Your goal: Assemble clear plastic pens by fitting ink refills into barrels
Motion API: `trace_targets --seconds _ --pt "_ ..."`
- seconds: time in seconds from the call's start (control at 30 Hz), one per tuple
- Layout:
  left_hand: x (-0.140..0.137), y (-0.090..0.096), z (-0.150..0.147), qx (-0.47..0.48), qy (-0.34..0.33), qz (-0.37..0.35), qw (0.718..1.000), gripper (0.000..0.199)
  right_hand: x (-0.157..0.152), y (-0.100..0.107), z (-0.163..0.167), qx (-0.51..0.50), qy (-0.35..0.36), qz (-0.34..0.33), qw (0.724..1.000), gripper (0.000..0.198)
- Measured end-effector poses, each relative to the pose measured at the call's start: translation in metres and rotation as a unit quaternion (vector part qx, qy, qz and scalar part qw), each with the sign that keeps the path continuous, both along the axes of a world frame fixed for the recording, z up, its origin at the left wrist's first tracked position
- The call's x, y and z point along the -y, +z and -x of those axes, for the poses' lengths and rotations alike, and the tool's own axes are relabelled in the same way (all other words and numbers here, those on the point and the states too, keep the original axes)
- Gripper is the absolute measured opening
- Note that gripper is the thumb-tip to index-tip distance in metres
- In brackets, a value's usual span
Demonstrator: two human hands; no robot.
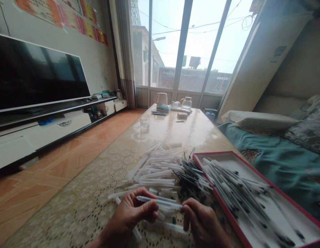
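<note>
A clear-barrelled pen [166, 201] spans the gap between my two hands, lying almost level above the table. My left hand [134, 210] pinches it near its pointed end, thumb and fingers closed. At the other end, the fingers of my right hand [201, 220] are closed round the pen's tail; whatever small part they cover is hidden. Just beyond lies a heap of white translucent pen barrels [157, 165]. To its right is a pile of dark refills [193, 172] with small black pieces around it. A red-rimmed tray [227, 215] at the right holds many assembled-looking pens [234, 186].
The long table [82, 193] has a patterned cover. A drinking glass [144, 123], a glass jug [186, 103], a small box [182, 115] and a pen [179, 121] stand or lie farther back. A sofa [281, 155] runs along the right; a television [38, 75] is at left.
</note>
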State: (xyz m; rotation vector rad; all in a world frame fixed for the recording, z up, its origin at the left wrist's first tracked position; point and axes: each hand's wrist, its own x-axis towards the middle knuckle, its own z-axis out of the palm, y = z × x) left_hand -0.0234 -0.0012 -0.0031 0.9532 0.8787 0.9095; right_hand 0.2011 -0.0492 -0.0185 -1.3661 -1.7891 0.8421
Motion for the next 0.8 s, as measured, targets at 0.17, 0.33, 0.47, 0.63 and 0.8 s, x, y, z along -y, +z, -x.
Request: trace_targets --seconds 0.17,0.33,0.47,0.63,0.8 --pt "0.0006 0.0011 -0.0006 0.007 0.006 0.003 1.000 0.028 -0.0017 -0.0019 0.0000 -0.025 0.001 0.028 0.999 0.032" --pt "0.0005 0.0004 0.0005 -0.002 -0.005 0.000 1.000 0.027 -0.0016 -0.0012 -0.0002 0.007 0.002 -0.006 1.000 0.042" --pt "0.0004 -0.0008 0.0005 -0.001 0.001 -0.005 1.000 0.030 -0.0011 0.0008 0.0002 -0.006 -0.003 0.014 1.000 0.033" --pt "0.0003 0.0001 0.0007 -0.003 -0.005 -0.007 1.000 0.027 -0.0004 0.0021 0.0004 0.009 -0.008 -0.002 1.000 0.046" --pt "0.0006 0.0006 0.0012 -0.005 -0.006 0.000 1.000 0.027 -0.0008 0.0021 -0.0001 -0.014 -0.005 0.012 1.000 0.036"
